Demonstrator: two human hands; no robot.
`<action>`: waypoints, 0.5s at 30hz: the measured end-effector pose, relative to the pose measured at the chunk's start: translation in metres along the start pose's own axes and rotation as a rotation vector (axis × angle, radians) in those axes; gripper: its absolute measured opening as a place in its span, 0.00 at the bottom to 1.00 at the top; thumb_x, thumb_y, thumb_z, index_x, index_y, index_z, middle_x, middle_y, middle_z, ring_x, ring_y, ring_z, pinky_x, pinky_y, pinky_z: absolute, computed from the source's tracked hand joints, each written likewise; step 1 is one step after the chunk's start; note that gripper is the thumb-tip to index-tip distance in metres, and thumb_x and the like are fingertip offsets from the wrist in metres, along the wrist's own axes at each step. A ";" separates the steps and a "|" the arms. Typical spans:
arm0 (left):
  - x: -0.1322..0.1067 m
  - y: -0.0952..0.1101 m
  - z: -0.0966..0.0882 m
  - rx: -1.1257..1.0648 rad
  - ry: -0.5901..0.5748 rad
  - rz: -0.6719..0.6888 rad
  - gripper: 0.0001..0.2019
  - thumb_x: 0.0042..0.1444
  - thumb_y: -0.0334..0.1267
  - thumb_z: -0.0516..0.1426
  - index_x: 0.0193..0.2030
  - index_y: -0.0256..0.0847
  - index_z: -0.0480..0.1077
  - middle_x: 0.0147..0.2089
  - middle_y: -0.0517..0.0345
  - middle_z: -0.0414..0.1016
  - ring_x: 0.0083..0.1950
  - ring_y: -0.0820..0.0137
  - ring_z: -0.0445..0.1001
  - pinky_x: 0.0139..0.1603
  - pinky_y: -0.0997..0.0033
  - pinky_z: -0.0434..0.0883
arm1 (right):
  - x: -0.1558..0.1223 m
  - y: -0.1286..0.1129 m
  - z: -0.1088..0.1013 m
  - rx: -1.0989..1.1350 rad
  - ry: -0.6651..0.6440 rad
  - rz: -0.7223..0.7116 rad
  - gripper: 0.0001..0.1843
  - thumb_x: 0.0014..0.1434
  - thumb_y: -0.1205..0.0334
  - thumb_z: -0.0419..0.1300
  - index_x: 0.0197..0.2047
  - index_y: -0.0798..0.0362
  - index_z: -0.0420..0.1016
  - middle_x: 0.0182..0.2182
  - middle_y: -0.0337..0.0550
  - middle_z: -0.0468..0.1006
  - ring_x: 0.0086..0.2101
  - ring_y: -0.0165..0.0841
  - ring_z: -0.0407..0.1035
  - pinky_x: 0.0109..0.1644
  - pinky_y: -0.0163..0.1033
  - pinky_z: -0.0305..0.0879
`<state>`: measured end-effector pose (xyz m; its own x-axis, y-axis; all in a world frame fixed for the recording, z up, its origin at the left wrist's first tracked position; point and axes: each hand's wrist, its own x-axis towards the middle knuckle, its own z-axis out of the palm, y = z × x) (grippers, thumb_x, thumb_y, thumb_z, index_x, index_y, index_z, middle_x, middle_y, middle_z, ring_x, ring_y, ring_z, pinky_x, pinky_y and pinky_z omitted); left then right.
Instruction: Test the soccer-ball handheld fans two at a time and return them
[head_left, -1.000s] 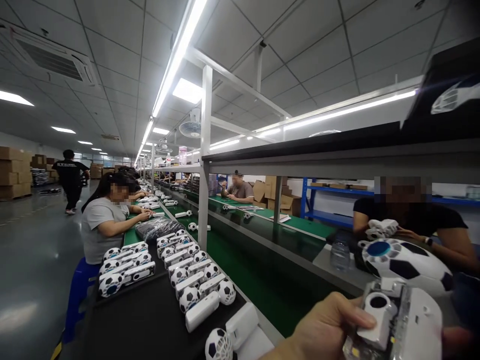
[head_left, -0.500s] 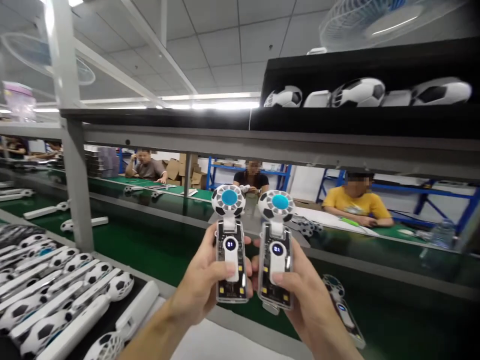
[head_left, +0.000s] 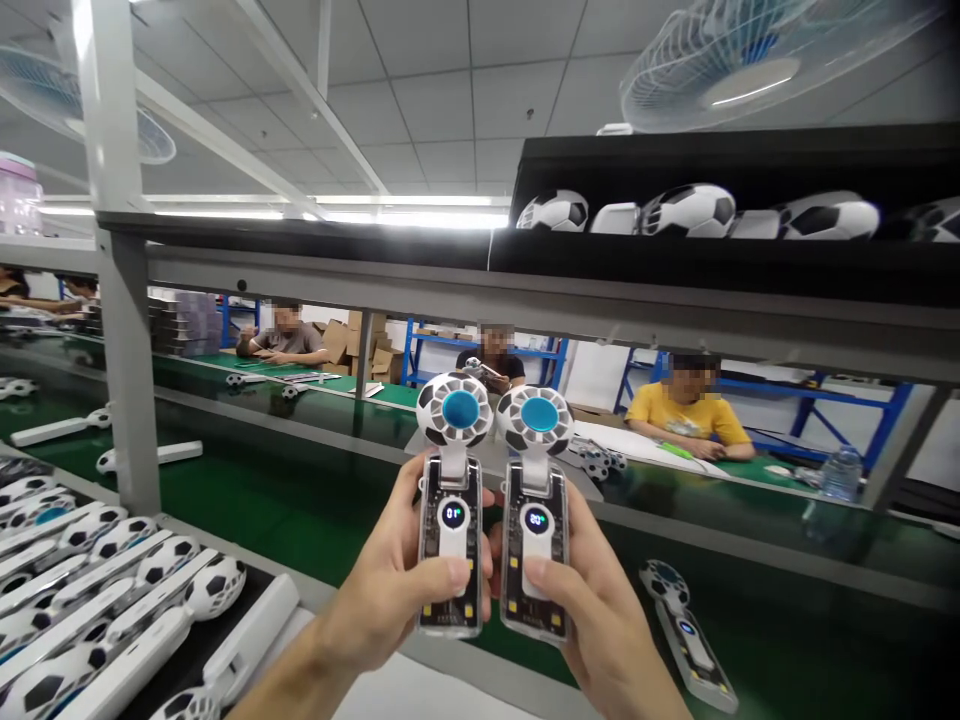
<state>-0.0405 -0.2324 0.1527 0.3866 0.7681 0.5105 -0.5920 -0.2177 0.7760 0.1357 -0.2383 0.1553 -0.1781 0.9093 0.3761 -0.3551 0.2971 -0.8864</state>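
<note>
My left hand (head_left: 382,575) is wrapped round a handheld fan (head_left: 452,520) with a football-patterned head, a blue centre and a clear case. Its round display reads 01, and my thumb presses on the white strip below. Beside it, my right hand (head_left: 600,590) grips a matching handheld fan (head_left: 537,525), whose display reads 20 with a small green mark. That thumb also lies on the white strip. Both fans stand upright, side by side, heads almost touching. Fingers behind the cases are partly hidden.
At lower left, a black tray (head_left: 191,655) carries several white football fans. Another clear-cased fan (head_left: 686,640) lies on the green conveyor belt (head_left: 300,510) to the right. A shelf (head_left: 360,275) crosses ahead, with a post (head_left: 124,380) at left. Several people sit across the line.
The right fan's display has gone from about 01 to 20. Both fans have come closer together and a little lower in view. The view has shifted slightly.
</note>
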 end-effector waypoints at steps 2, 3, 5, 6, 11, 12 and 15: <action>-0.001 0.001 0.000 -0.015 -0.021 0.005 0.32 0.54 0.37 0.64 0.62 0.48 0.53 0.36 0.57 0.76 0.31 0.69 0.76 0.33 0.68 0.73 | 0.000 0.002 -0.001 0.007 -0.037 -0.001 0.38 0.59 0.57 0.65 0.68 0.39 0.53 0.53 0.45 0.74 0.37 0.38 0.73 0.41 0.43 0.72; -0.001 0.001 0.001 -0.019 -0.027 0.002 0.30 0.55 0.37 0.64 0.60 0.47 0.54 0.36 0.57 0.76 0.31 0.69 0.76 0.33 0.68 0.73 | 0.000 0.003 -0.002 0.023 -0.057 0.000 0.38 0.59 0.58 0.65 0.68 0.39 0.52 0.53 0.45 0.74 0.36 0.38 0.73 0.40 0.43 0.72; -0.001 0.003 0.001 -0.020 -0.024 -0.007 0.27 0.56 0.36 0.63 0.58 0.46 0.57 0.36 0.57 0.76 0.31 0.70 0.76 0.33 0.68 0.73 | 0.000 0.004 -0.002 0.064 -0.077 0.003 0.39 0.59 0.58 0.66 0.68 0.41 0.52 0.52 0.46 0.75 0.38 0.39 0.73 0.41 0.43 0.72; -0.001 0.003 0.002 -0.019 -0.017 -0.013 0.26 0.56 0.36 0.63 0.58 0.46 0.57 0.36 0.57 0.76 0.31 0.69 0.77 0.33 0.68 0.73 | -0.001 0.004 -0.002 0.080 -0.079 0.008 0.39 0.59 0.58 0.66 0.68 0.41 0.52 0.52 0.46 0.75 0.39 0.39 0.73 0.42 0.43 0.71; 0.000 0.006 0.001 -0.032 0.002 -0.011 0.24 0.56 0.36 0.63 0.56 0.45 0.59 0.36 0.57 0.76 0.30 0.69 0.77 0.32 0.71 0.72 | 0.000 0.002 0.001 0.050 -0.083 0.015 0.41 0.59 0.57 0.66 0.70 0.42 0.49 0.47 0.46 0.77 0.41 0.41 0.73 0.41 0.43 0.71; 0.000 0.006 0.000 -0.044 -0.003 -0.009 0.23 0.56 0.36 0.63 0.56 0.45 0.59 0.37 0.57 0.76 0.30 0.69 0.77 0.31 0.71 0.72 | 0.000 0.002 0.000 0.034 -0.074 0.016 0.42 0.59 0.57 0.66 0.70 0.42 0.49 0.47 0.47 0.77 0.41 0.41 0.73 0.41 0.43 0.71; 0.003 0.003 -0.002 -0.083 -0.014 -0.001 0.23 0.55 0.35 0.63 0.55 0.44 0.60 0.36 0.57 0.76 0.29 0.70 0.77 0.31 0.71 0.73 | -0.001 0.005 -0.010 0.001 -0.031 0.012 0.43 0.58 0.54 0.67 0.70 0.42 0.50 0.51 0.49 0.76 0.42 0.44 0.74 0.40 0.44 0.73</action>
<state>-0.0422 -0.2294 0.1556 0.3966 0.7597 0.5154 -0.6480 -0.1660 0.7433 0.1433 -0.2352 0.1479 -0.2112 0.9033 0.3735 -0.3537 0.2856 -0.8907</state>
